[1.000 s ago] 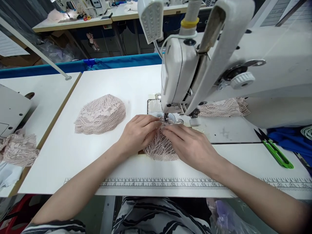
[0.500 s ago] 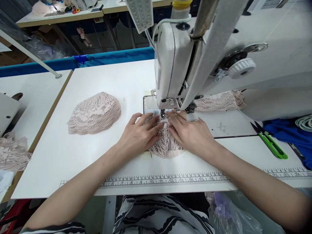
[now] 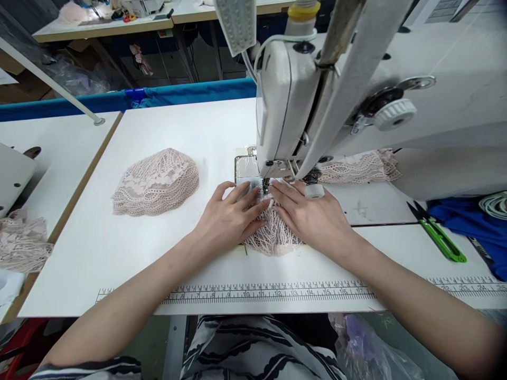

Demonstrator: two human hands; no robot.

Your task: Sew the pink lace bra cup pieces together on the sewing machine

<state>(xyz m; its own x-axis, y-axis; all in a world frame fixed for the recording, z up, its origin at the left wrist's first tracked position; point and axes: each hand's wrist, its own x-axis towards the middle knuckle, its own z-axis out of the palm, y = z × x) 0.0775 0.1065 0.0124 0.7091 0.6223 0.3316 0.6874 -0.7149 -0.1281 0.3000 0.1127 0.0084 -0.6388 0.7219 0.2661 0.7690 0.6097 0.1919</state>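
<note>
A beige lace piece (image 3: 273, 237) lies under the needle area of the white sewing machine (image 3: 277, 105). My left hand (image 3: 233, 214) rests palm down on its left side, fingers spread and stretched toward the presser foot (image 3: 266, 184). On the right side of the lace, my right hand (image 3: 311, 211) lies flat with its fingers extended, the tips close to the foot. Both hands press the lace against the table, and their fingers cover part of it. Left of the machine sits a stack of similar lace pieces (image 3: 156, 182).
Green-handled thread snips (image 3: 441, 237) lie at the right, beside blue cloth (image 3: 467, 221). More lace (image 3: 360, 166) sits behind the needle, under the machine arm. A printed ruler (image 3: 257, 293) runs along the front edge. Another lace pile (image 3: 24, 245) is at far left.
The whole view has shifted slightly. Both hands stay flat on the lace beside the presser foot, with almost no movement against it.
</note>
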